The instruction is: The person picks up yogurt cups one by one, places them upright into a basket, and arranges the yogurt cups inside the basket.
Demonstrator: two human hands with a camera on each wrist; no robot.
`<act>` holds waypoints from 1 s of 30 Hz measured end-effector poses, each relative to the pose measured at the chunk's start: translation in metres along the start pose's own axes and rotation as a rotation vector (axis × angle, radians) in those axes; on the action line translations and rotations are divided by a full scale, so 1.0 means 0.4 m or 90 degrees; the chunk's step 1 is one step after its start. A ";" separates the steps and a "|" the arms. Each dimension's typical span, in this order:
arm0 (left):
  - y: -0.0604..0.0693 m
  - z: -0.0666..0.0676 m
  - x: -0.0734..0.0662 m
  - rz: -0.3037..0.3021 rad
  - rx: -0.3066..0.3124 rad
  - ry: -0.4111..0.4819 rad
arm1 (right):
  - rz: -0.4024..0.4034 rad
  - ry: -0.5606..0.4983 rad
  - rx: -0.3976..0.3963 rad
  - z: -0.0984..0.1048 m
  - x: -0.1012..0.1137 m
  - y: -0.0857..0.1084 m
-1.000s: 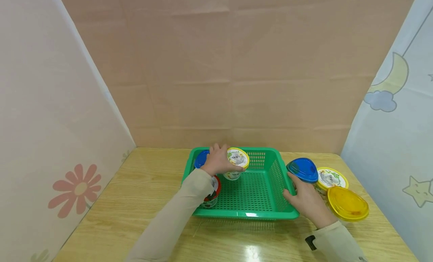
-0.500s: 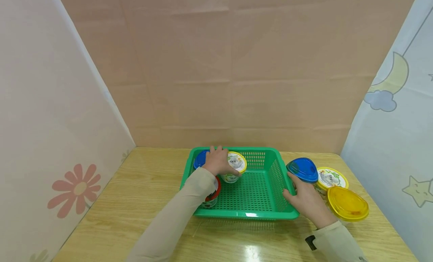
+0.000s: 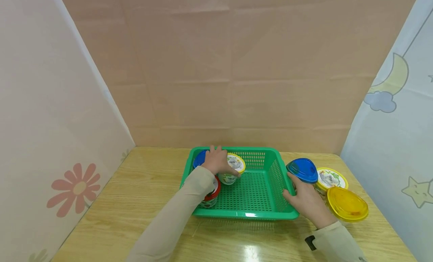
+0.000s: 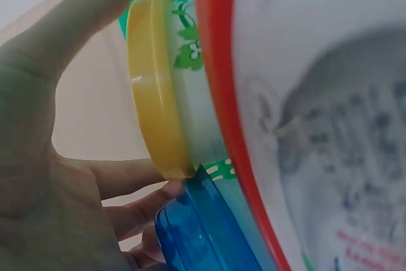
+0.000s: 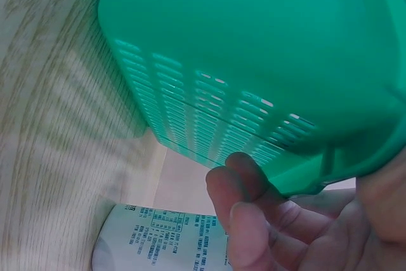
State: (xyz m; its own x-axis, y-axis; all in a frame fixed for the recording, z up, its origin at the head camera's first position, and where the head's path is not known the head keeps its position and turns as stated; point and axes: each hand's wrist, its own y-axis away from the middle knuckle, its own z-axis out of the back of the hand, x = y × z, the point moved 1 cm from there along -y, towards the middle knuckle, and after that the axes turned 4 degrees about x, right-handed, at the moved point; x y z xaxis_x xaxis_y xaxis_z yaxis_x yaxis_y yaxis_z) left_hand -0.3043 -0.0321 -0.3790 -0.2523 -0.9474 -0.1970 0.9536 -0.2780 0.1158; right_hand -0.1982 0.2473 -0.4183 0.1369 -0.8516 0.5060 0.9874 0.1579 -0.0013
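In the head view, my left hand point(image 3: 216, 163) spans a white tub with a yellow-rimmed lid point(image 3: 236, 163), inside the green basket point(image 3: 250, 214). The left wrist view has my thumb and fingers at opposite edges of that tub's yellow rim point(image 4: 149, 87). Beside it in the basket are a blue-lidded tub point(image 3: 200, 159), partly behind the hand, and a red-rimmed tub point(image 3: 210, 200) under the wrist. My right hand point(image 3: 306, 200) grips the basket's right rim; its fingers curl beneath the edge in the right wrist view.
Right of the basket stand a blue-lidded container point(image 3: 303, 169), another yellow-rimmed tub point(image 3: 330, 178) and a yellow-lidded container point(image 3: 348, 204). The wooden table point(image 3: 145, 187) meets cloth-covered walls at the back and both sides.
The yellow-rimmed tub under my left hand has moved down and slightly left in the basket, along with the hand. My right hand has stayed at the rim.
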 end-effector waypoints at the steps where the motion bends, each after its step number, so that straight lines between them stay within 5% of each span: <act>1: -0.001 0.000 0.001 -0.001 0.000 0.001 | -0.001 0.000 0.001 0.000 0.000 0.000; 22: -0.018 -0.002 0.014 0.007 -0.041 0.060 | -0.005 -0.004 0.004 -0.004 -0.006 -0.005; 30: -0.019 -0.005 0.017 0.008 -0.024 0.053 | -0.008 -0.002 0.008 -0.003 -0.007 -0.008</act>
State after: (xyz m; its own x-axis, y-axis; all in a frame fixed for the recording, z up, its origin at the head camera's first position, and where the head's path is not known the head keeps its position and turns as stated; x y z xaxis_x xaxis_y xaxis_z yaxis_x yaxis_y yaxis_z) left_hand -0.3129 -0.0361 -0.3833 -0.2265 -0.9340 -0.2762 0.9627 -0.2578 0.0821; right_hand -0.2015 0.2485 -0.4208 0.1248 -0.8516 0.5091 0.9879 0.1542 0.0158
